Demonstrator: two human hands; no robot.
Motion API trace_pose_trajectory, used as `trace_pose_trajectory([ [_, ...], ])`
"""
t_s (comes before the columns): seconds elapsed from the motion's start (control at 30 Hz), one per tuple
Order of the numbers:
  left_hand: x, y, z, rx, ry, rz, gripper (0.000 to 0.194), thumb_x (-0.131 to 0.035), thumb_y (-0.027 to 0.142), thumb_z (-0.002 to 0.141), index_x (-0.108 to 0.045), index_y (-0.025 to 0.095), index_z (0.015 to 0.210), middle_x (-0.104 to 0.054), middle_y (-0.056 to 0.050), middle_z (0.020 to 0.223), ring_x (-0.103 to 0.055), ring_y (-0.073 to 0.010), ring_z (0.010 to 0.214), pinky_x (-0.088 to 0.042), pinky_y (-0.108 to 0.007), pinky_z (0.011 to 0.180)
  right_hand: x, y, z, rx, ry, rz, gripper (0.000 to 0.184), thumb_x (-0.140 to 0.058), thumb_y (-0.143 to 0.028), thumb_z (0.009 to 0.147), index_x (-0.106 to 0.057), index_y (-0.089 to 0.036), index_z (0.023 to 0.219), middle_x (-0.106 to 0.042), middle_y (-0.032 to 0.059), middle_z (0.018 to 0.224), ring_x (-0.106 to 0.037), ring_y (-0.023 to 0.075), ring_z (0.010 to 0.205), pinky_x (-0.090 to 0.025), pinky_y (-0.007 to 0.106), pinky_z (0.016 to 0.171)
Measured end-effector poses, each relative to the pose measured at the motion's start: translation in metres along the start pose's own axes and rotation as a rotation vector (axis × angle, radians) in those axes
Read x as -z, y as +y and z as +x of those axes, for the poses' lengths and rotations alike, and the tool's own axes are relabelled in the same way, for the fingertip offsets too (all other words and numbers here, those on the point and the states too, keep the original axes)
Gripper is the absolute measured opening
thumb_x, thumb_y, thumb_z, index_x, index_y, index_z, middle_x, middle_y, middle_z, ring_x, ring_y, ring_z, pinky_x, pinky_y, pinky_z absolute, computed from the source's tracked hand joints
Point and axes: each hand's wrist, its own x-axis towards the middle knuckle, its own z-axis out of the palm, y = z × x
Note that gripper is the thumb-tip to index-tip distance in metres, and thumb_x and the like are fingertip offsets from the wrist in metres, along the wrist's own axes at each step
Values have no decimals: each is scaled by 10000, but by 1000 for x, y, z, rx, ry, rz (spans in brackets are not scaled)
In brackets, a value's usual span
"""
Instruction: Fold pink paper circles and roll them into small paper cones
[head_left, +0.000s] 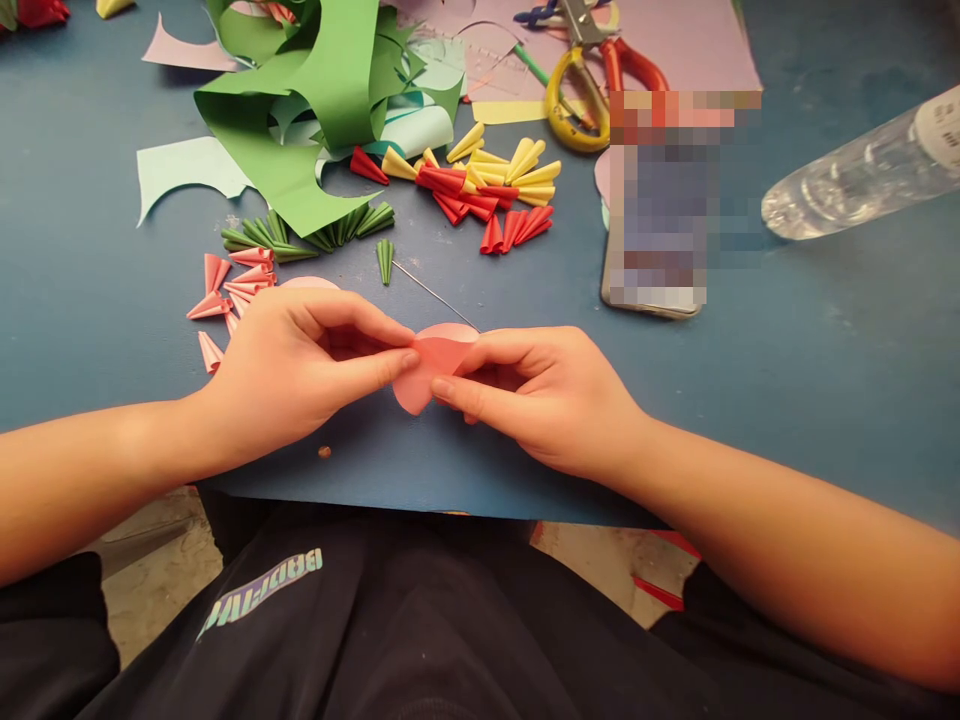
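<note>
Between my two hands, just over the table's near edge, is a pink piece of paper (426, 365), curled so its edges overlap. My left hand (300, 360) pinches its left side between thumb and fingers. Its right side is pinched by my right hand (551, 395). A thin metal stick (436, 296) slants on the table behind the paper, one end near a green paper cone (385, 262). Several pink paper cones (253, 275) lie beside my left hand, which partly hides them and a pink paper piece (311, 283).
Green paper scraps (330, 100) overlap green cones (349, 225). Red cones (457, 190) and yellow cones (525, 165) lie farther back. Scissors (581, 90) rest near a phone (656, 230). A clear plastic bottle (847, 180) lies right on the blue table (810, 390).
</note>
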Motion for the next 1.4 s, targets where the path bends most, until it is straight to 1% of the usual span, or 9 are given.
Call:
trace_pose_trajectory([
  [0.07,-1,-2,1,51,15,-1,69,-867,253,809,-835,212,855,-816,33,768,-753,-117,691,-581,-154,602,0,1,0,88,101,-97,197,-739,-348,908,-776,-186,802,-732,17,690,-606,138,561,-489,279,526],
  [0.2,-3,-7,4,108,47,34,110,-858,259,798,-778,187,819,-806,23,754,-750,-132,684,-581,-178,590,0,9,5,427,265,-381,98,-700,-203,923,-741,-210,835,-756,31,777,-666,160,651,-531,296,606],
  [0.27,-4,-10,5,82,57,108,127,-841,276,811,-762,178,791,-794,20,734,-738,-133,672,-569,-188,583,0,14,8,581,282,-470,85,-681,-170,934,-730,-210,876,-755,34,794,-666,160,655,-538,302,624],
  [0.33,-6,-13,7,39,56,184,141,-818,286,828,-755,174,768,-784,18,726,-726,-130,667,-558,-197,589,-1,19,12,675,274,-533,86,-664,-149,947,-716,-198,899,-755,43,812,-669,160,672,-549,303,649],
  [0.47,-8,-17,7,-43,42,288,125,-778,268,851,-765,178,765,-775,18,735,-713,-127,680,-543,-216,622,-4,26,21,783,301,-605,101,-640,-113,959,-713,-181,942,-785,93,943,-703,183,788,-577,315,716],
  [0.6,-8,-18,6,-119,42,370,90,-770,247,852,-787,191,784,-769,27,720,-688,-120,646,-521,-229,614,-6,30,27,911,302,-636,147,-630,-125,993,-718,-214,916,-808,69,986,-701,189,833,-583,345,806],
  [0.77,-7,-19,4,-212,25,456,84,-744,229,872,-789,191,813,-785,25,726,-719,-133,662,-544,-246,663,-7,30,25,898,221,-632,242,-605,-108,1015,-732,-215,838,-809,50,946,-690,176,793,-553,326,777],
  [1.03,-5,-20,2,-370,-28,574,154,-694,264,919,-807,176,864,-794,-25,815,-708,-167,715,-540,-305,711,-9,28,20,862,243,-760,243,-604,-112,1008,-757,-202,842,-823,50,945,-665,185,782,-525,322,717],
  [1.4,-4,-20,3,-342,-71,582,177,-696,293,918,-811,162,888,-769,-56,883,-681,-180,755,-535,-330,738,-7,21,17,893,200,-975,309,-549,-204,1062,-742,-195,821,-744,18,762,-583,183,783,-398,318,610],
])
